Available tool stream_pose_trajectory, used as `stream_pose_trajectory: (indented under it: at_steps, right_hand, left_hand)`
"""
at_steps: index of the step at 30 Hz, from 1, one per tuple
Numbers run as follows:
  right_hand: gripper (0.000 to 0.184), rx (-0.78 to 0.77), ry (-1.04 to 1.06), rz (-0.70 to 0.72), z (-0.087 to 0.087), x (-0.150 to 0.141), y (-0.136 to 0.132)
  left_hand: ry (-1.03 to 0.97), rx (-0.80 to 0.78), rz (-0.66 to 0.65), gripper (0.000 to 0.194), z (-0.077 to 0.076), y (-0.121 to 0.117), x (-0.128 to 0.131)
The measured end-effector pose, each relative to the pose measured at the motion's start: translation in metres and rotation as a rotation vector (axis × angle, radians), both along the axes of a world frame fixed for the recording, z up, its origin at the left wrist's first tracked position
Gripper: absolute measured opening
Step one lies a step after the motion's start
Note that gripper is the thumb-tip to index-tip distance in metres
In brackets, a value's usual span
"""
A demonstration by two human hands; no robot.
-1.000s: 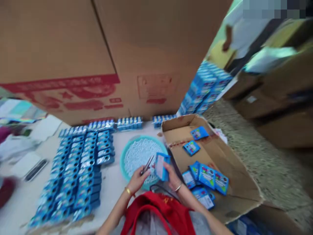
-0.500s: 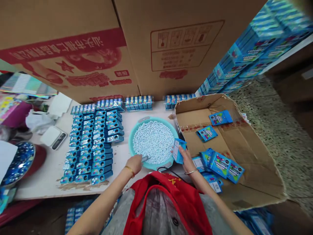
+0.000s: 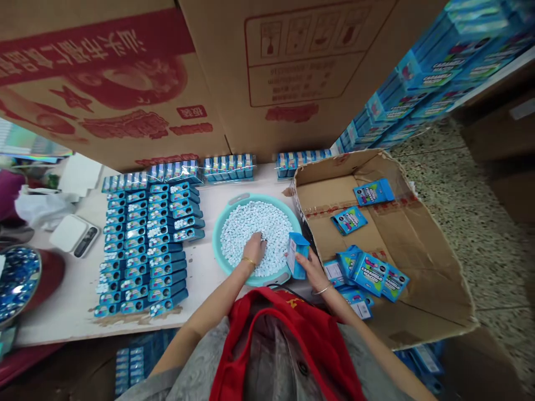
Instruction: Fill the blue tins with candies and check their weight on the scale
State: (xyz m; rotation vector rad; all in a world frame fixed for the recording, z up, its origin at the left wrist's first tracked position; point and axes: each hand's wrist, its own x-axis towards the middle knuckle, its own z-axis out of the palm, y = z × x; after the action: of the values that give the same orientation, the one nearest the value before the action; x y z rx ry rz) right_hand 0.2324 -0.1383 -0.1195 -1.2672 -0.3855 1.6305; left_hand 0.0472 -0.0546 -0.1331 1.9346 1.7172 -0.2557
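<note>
My left hand [image 3: 254, 249] is closed and reaches down into the small pale-blue candies [image 3: 240, 228] that fill the round turquoise basin [image 3: 216, 242]. The small grey scoop it grips is now almost hidden by the fingers and candies. My right hand [image 3: 313, 271] holds a blue candy box [image 3: 295, 257] upright at the basin's right rim, fingers wrapped round its side. The top flap of that box stands up. Blue printed boxes [image 3: 370, 273] lie loose in a cut-down cardboard carton [image 3: 434, 267] to the right.
Rows of small blue containers [image 3: 167, 278], some showing candies in their holes, cover the table at left. Film-wrapped packs [image 3: 229, 168] line the tall cartons [image 3: 234, 78] behind. A white scale [image 3: 75, 235] and a red bucket [image 3: 50, 273] stand further left. Stacked blue packs [image 3: 434, 72] rise at back right.
My left hand has moved from the basin's front left rim up and right into the candies, taking the scoop with it. My right hand still holds the box by the rim. The view has shifted slightly.
</note>
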Motion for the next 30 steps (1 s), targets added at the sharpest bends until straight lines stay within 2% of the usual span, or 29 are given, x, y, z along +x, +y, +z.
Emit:
stream_pose_trajectory:
  at_steps: [3,5,12,15,19,23,27,30]
  right_hand:
    - [0.060,-0.079,0.194,-0.105,0.007,-0.002,0.005]
    - [0.060,-0.083,0.248,-0.161,0.012,-0.005,0.010]
    - [0.046,-0.127,0.340,-0.234,0.025,-0.016,0.026]
    - [0.039,-0.141,0.398,-0.280,0.031,-0.016,0.026]
    - [0.033,-0.190,0.530,-0.314,0.040,-0.015,0.024]
    - [0.031,-0.205,0.658,-0.325,0.046,-0.020,0.025]
    - [0.035,-0.250,0.691,-0.364,0.050,-0.025,0.028]
    - [0.036,-0.291,0.679,-0.373,0.051,-0.029,0.030]
  left_hand:
    - [-0.066,0.008,-0.029,0.032,0.003,-0.002,-0.017]
    - [-0.082,0.017,-0.026,0.031,0.003,-0.005,-0.023]
    - [-0.181,0.099,0.025,0.031,-0.022,0.004,0.005]
    - [-0.258,0.116,0.014,0.028,-0.017,0.006,-0.005]
    - [-0.345,0.130,-0.035,0.026,0.015,-0.003,-0.040]
    - [-0.391,0.171,-0.094,0.025,0.064,-0.015,-0.066]
    - [-0.437,0.218,-0.216,0.026,0.117,-0.025,-0.074]
    - [-0.428,0.200,-0.285,0.026,0.149,-0.028,-0.067]
